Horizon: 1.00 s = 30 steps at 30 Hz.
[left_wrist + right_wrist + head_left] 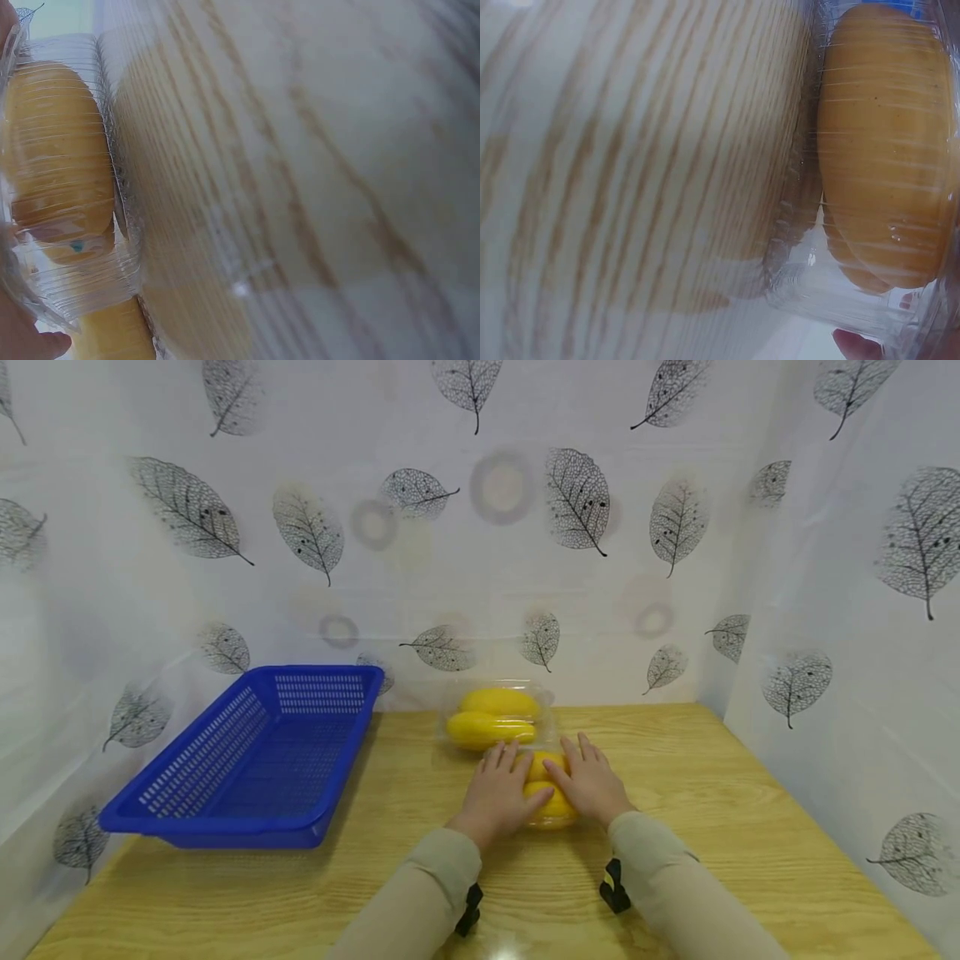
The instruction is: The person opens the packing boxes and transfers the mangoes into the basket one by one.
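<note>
So both hands were busy with one clear plastic box (817,300) of yellow fruit (551,802), set on the wooden table (397,827) a bit right of the middle. The left hand (493,797) lay along its left side and the right hand (594,783) along its right, so the box sat between them. Fingers on both were fairly straight and a little apart, none of them curled into a fist, with the fingertips pointing away from the person. Both thumbs angled inward over the top of the box, near each other but not meeting. The wrist cams cut off most of the fingers, so I honestly couldn't tell how far any fingertip hooked round the box's edge.

Through the ribbed plastic you could see big rounded yellow-orange pieces, one partly hiding another in the right wrist view. A second clear box (547,727) sat just behind the first, close to the back edge, with two long yellow pieces (491,731) side by side in it.

Well off to the left was a big blue basket (217,825) with slotted sides. Behind it all hung a white sheet (360,443) printed with dark leaves, and the person wore pale sleeves (420,885).
</note>
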Tool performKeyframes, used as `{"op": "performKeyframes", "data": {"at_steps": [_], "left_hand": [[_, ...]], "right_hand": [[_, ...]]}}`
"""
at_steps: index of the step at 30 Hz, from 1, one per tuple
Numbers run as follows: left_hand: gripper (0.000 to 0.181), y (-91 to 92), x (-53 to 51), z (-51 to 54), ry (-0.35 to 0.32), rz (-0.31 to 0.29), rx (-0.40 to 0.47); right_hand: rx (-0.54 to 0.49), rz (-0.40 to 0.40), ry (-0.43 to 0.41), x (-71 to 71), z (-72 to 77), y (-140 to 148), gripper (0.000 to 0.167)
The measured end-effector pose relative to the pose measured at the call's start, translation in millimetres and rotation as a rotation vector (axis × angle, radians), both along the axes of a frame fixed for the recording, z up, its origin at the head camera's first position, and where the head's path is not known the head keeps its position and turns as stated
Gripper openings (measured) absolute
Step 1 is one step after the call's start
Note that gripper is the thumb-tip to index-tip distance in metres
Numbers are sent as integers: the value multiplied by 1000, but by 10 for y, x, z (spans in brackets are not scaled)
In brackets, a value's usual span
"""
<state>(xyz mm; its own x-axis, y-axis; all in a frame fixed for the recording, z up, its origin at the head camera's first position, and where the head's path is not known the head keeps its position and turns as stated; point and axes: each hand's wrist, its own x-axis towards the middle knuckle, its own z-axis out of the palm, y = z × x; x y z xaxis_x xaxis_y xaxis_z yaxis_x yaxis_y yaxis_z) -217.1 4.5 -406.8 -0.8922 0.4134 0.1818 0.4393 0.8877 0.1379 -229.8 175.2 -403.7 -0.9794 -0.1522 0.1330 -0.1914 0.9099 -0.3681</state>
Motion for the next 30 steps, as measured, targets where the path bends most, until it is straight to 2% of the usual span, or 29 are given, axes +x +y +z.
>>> {"op": "performKeyframes", "data": {"at_steps": [9,30], "left_hand": [[72,-56,15,43,-2,6,15],[73,-132,9,4,-17,14,3]], "right_hand": [[-5,3,-9,10,35,-61,69],[-8,4,-14,18,10,-135,69]]}}
